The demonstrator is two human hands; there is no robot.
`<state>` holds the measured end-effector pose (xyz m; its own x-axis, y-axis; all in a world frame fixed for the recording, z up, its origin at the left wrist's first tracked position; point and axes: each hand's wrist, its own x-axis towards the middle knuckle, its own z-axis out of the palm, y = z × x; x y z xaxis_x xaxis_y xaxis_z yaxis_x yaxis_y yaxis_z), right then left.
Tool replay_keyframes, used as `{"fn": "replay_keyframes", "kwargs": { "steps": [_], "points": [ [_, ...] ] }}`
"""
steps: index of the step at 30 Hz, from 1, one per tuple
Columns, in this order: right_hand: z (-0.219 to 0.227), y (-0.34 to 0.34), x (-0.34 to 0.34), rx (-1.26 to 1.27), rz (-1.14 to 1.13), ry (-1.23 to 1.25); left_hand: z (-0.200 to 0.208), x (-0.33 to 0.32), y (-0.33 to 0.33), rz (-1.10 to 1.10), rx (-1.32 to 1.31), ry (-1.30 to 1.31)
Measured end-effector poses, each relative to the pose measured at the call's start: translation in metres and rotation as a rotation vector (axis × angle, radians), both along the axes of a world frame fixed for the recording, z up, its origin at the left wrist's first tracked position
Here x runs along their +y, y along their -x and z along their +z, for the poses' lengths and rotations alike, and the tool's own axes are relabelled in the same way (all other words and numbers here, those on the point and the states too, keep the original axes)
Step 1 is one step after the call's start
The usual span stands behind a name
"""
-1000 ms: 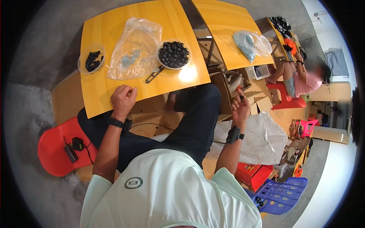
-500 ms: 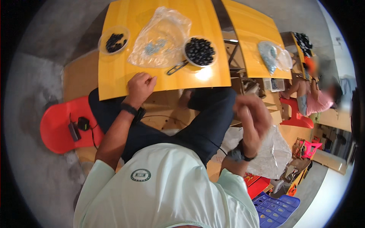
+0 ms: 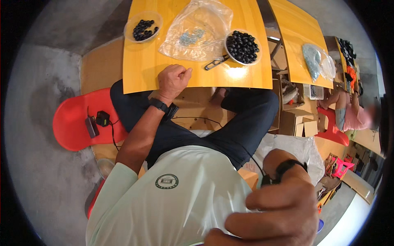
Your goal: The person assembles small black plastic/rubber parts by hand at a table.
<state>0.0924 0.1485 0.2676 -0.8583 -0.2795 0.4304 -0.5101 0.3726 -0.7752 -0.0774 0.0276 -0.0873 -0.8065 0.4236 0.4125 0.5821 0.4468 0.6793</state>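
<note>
My left hand [image 3: 175,82] rests at the near edge of the yellow table [image 3: 141,76], its fingers curled into a loose fist with nothing visible in it. Up close to the camera, my right hand [image 3: 271,209] is raised over my shirt. Its bent fingers are apart and hold nothing that shows. A clear plastic bag [image 3: 215,24] with small pale-blue pieces [image 3: 192,37] lies beyond my left hand. Right of it stands a round tub [image 3: 246,64] heaped with black bead-like pieces [image 3: 242,46]. A slim dark tool [image 3: 213,64] leans by that tub.
Another clear tub [image 3: 129,30] with fewer black pieces stands at the far left. A red stool [image 3: 69,127] holds a black device with a cable. On a second yellow table [image 3: 293,24] lies a bag [image 3: 312,61]. Cardboard boxes [image 3: 293,123] and a seated person [image 3: 355,119] are at right.
My right hand has come up from beside my knee toward the camera. My left hand stays on the table edge while the whole view has shifted.
</note>
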Motion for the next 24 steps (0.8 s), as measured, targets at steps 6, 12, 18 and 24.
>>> {"fn": "replay_keyframes", "kwargs": {
  "steps": [6, 12, 18, 24],
  "points": [
    [-0.109, 0.030, 0.043, -0.023, -0.281, -0.146, -0.003, 0.000, -0.001, 0.018, 0.029, -0.035],
    [-0.256, 0.046, 0.144, -0.270, -1.041, -0.127, 0.005, -0.001, -0.001, 0.000, 0.030, 0.008],
    [-0.269, 0.092, 0.187, -0.221, -1.084, -0.396, 0.004, 0.000, -0.002, -0.001, 0.012, 0.044],
    [-0.282, 0.110, 0.180, -0.257, -1.038, -0.530, 0.005, 0.002, -0.002, -0.005, 0.034, 0.031]
  ]
}}
